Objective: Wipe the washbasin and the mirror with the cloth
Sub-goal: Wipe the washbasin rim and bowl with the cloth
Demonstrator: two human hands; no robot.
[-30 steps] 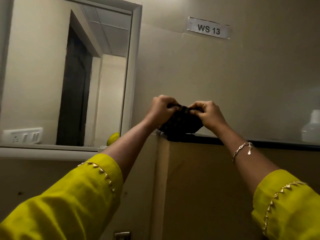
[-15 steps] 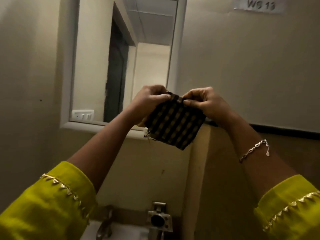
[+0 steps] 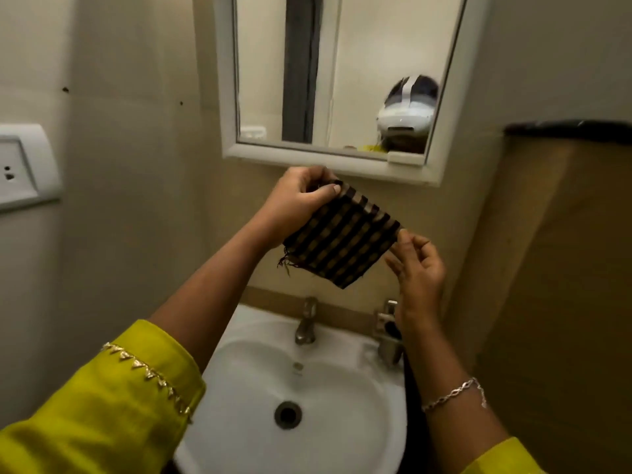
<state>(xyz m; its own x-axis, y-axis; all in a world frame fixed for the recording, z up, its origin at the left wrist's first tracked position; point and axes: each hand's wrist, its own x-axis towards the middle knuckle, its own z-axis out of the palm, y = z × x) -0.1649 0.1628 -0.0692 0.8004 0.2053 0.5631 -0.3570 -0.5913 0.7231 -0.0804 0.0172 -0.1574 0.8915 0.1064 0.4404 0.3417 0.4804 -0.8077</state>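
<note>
1. Left hand [image 3: 297,200]: the thumb and curled fingers pinch the upper-left corner of the cloth [image 3: 342,239].
2. Right hand [image 3: 419,265]: the thumb and forefinger pinch the cloth's right corner. The other fingers are loosely spread and hold nothing.
3. Cloth: it is folded, checked, and stretched between the two hands. Its held edge slopes from upper left down to lower right, and the free part hangs below that edge with a frayed corner at lower left.
4. Position of the cloth: it hangs in the air and touches neither surface. The mirror [image 3: 342,73] lies above and behind it, and the washbasin [image 3: 260,381] lies directly below, with the tap [image 3: 306,325] between them.
5. Nearer hand: the left hand is just under the mirror's lower frame. The right hand is lower, closer to the washbasin's right rim.
6. Judgement: wiping has probably not begun. A mirror stroke would suit the left hand, going upward. A basin stroke would suit the right hand, going straight down.
</note>
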